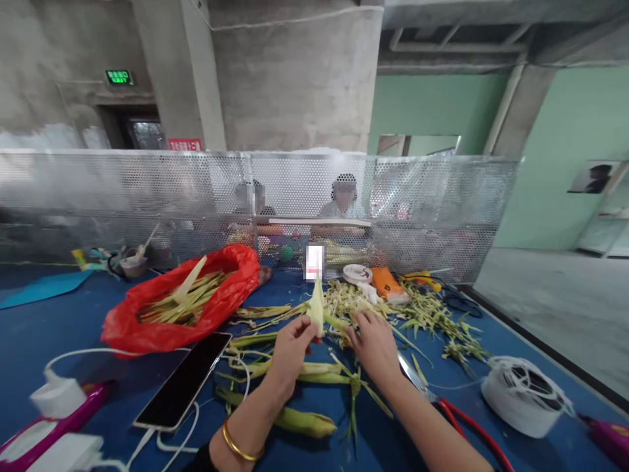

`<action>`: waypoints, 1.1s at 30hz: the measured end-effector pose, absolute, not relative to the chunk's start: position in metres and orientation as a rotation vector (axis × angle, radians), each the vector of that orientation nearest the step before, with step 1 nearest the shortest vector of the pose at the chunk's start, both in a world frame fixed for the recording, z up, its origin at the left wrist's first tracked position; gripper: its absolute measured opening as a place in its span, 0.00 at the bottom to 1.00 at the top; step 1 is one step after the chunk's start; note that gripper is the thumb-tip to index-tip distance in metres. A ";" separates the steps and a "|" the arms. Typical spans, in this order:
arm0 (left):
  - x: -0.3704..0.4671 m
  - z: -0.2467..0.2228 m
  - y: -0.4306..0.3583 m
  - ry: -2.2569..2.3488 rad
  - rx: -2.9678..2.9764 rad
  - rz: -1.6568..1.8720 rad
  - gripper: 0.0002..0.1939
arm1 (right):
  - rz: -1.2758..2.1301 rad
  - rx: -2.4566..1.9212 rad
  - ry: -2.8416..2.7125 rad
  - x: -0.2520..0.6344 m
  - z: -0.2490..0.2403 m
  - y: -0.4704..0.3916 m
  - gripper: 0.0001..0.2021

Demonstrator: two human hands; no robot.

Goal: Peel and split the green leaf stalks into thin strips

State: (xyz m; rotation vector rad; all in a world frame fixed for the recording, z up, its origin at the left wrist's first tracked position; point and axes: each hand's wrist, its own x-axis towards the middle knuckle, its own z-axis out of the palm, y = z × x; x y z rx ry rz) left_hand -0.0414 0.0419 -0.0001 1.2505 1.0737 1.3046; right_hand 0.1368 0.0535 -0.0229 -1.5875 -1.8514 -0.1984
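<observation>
My left hand (293, 344) is closed, pinching the base of a pale green corn husk (317, 311) that stands upright with its tip pointing away. To its right, my right hand (373, 341) has its thumb and fingers closed on the end of a narrow green husk strip (336, 322), which reaches toward the upright husk. Whether the two pieces join is hidden by the fingers. Under and around my hands lie long husk strips (324, 373). A thicker green husk piece (307, 423) rests nearer me, beside my left forearm.
A red plastic bag (125, 328) of husk strips and a phone (184, 383) with white cables lie left. Red-handled scissors (449, 410) and a white cord spool (523, 393) are right. Husk scraps (354, 298) are heaped behind. A perforated metal screen (432, 196) stands before two people.
</observation>
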 end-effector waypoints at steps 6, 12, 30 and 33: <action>-0.031 -0.011 0.035 1.074 1.381 1.168 0.11 | 0.771 -1.214 -1.448 0.124 -0.014 0.040 0.16; -0.024 -0.018 0.034 1.062 1.406 1.086 0.13 | 0.941 -1.132 -1.257 0.117 -0.016 0.034 0.12; -0.030 -0.014 0.038 1.104 0.805 1.404 0.13 | 0.987 -1.296 -1.616 0.115 -0.019 0.024 0.05; -0.031 -0.014 0.039 1.117 0.752 1.391 0.12 | 0.823 -1.377 -1.653 0.115 -0.017 0.021 0.05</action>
